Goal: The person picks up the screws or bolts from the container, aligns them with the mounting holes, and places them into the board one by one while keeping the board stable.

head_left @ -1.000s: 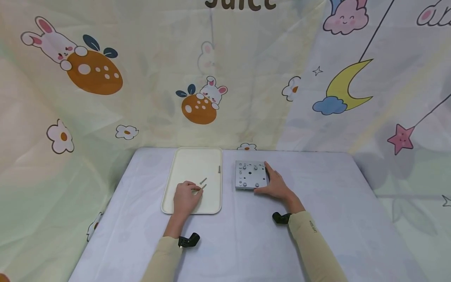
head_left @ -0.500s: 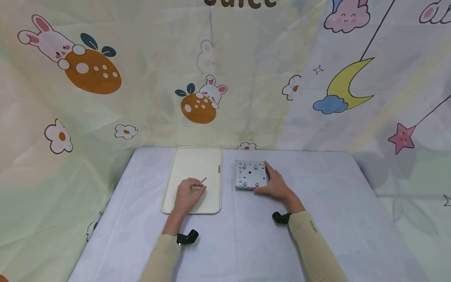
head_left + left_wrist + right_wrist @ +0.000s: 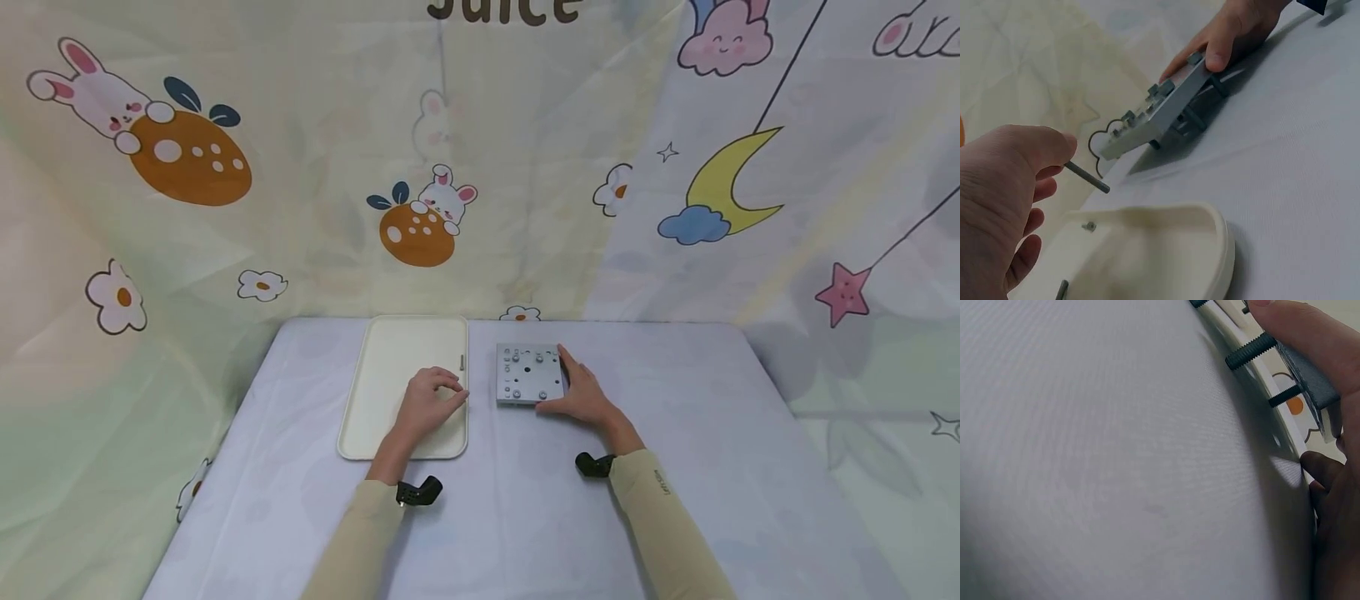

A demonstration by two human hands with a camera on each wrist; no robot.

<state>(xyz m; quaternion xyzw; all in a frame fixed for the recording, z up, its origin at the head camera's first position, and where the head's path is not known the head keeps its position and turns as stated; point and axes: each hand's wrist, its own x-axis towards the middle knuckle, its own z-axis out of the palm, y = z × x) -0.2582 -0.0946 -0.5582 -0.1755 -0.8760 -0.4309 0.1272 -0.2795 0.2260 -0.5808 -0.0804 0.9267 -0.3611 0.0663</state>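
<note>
My left hand [image 3: 426, 408] is over the right part of the cream tray [image 3: 390, 354]. Between thumb and forefinger it pinches a thin grey screw [image 3: 1088, 178], whose threaded end points out toward the metal plate. To the right, the square silver plate [image 3: 528, 375] bears several bolts and dark holes on its top. Threaded bolt ends [image 3: 1252, 350] stick out beneath the plate, holding it up off the tablecloth. My right hand [image 3: 587, 402] grips the plate's right side, thumb at the near edge and fingers at the far corner.
A small metal piece [image 3: 462, 362] lies by the tray's right rim. Another screw [image 3: 1062, 290] lies in the tray, hidden by my left hand in the head view. White cloth [image 3: 517, 500] covers the table; a printed curtain [image 3: 315, 167] hangs behind it.
My left hand has lifted the screw from the tray and moved right, toward the plate. My right hand keeps its grip on the plate.
</note>
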